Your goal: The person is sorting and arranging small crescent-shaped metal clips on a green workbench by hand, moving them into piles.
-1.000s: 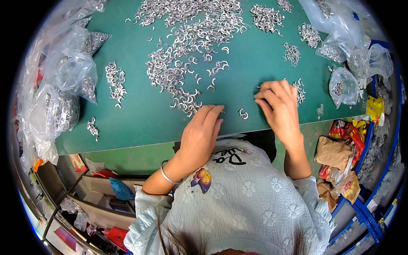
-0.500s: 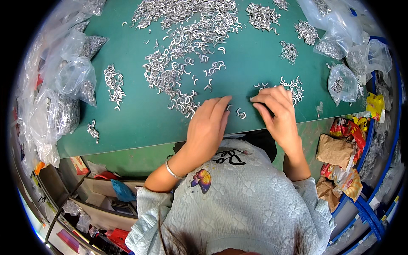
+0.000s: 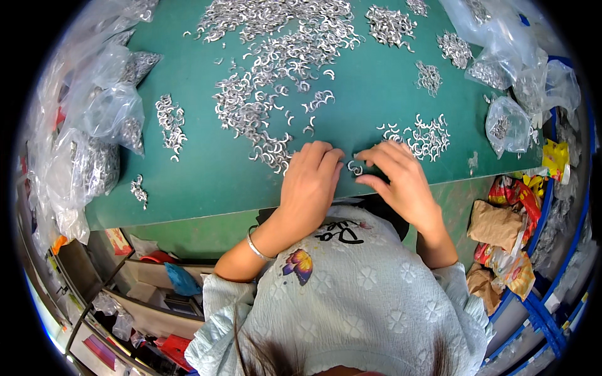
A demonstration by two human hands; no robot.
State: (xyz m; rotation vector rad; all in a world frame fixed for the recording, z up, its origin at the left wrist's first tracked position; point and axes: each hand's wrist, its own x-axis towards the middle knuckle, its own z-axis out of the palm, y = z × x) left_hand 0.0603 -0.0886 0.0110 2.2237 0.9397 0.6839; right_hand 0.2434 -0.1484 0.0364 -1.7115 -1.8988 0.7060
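Some curved metal pieces (image 3: 355, 168) lie on the green table (image 3: 194, 188) between the left hand (image 3: 311, 178) and the right hand (image 3: 397, 178), near both; neither is clearly nearer, and the pieces are too small to show a long axis. The right hand slants leftward, thumb and fingertips parted around them. The left hand's fingers bend close together; whether they grip anything, I cannot tell.

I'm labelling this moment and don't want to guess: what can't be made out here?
Head view: whether the left hand holds anything; its own fingers cover the grip.
Head view: the far end of the large metal pile, cut off by the picture's top edge.
Head view: the exact contents of the clear bags at left, obscured by their wrinkles.
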